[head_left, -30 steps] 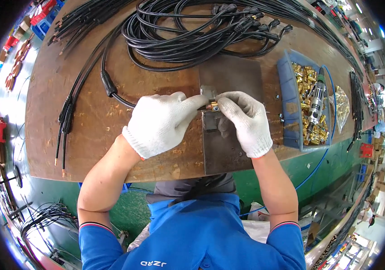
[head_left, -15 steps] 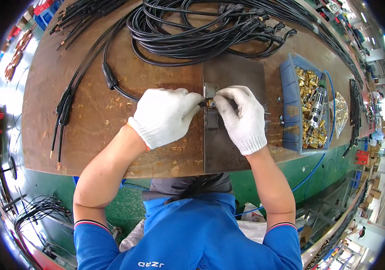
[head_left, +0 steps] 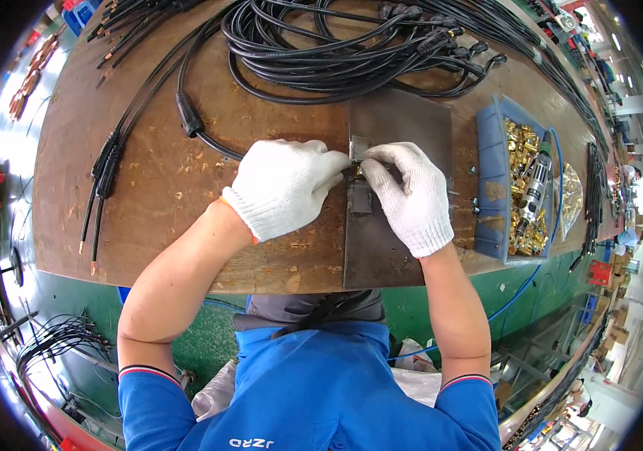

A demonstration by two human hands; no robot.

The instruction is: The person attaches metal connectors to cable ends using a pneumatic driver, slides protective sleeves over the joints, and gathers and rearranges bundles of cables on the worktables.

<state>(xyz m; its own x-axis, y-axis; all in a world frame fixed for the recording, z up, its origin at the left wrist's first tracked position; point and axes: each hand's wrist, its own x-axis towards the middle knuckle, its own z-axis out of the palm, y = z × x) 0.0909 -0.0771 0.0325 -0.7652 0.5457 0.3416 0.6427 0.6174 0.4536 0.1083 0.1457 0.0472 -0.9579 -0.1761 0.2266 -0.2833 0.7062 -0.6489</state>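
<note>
L hand [head_left: 284, 188]: fingers closed on blk cable [head_left: 216, 144] | R hand [head_left: 411, 201]: fingers at brass fitting [head_left: 359, 172], grip unclear | dk plate [head_left: 385, 259] flat on table [head_left: 276, 274]

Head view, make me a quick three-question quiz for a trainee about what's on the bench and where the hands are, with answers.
1. Fill in: the left hand and the right hand come close together near the ____ edge of the dark plate.
2. True or false: only one hand is gloved.
3. What lies on the brass-coloured fittings in the blue bin?
a) a white mug
b) a silver-bodied tool
c) scissors

Key: 1. left; 2. false, both are gloved; 3. b.
</note>
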